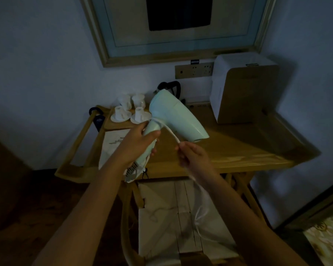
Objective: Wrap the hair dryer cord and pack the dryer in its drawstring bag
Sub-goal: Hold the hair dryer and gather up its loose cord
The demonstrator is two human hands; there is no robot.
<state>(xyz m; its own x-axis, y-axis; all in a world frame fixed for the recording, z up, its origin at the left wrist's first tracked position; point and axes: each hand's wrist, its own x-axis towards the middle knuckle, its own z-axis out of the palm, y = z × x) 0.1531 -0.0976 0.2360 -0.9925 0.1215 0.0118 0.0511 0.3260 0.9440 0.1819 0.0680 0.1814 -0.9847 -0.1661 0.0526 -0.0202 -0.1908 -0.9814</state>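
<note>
A pale mint hair dryer [176, 117] is held up over the wooden desk, nozzle pointing right and down. My left hand [140, 143] grips its handle. The white cord [171, 135] loops round the top of the handle and runs down to my right hand [192, 156], which pinches it; the rest trails past my wrist toward the chair. A flat white cloth bag [112, 148] with printed text lies on the desk under the dryer's handle, partly hidden by my left arm.
A wooden desk [238, 150] stands against the wall. At its back left, a tray [115, 127] holds white cups on saucers. A black kettle [171, 88] and a white and wood box [244, 93] stand behind. A white-cushioned chair [177, 217] sits below.
</note>
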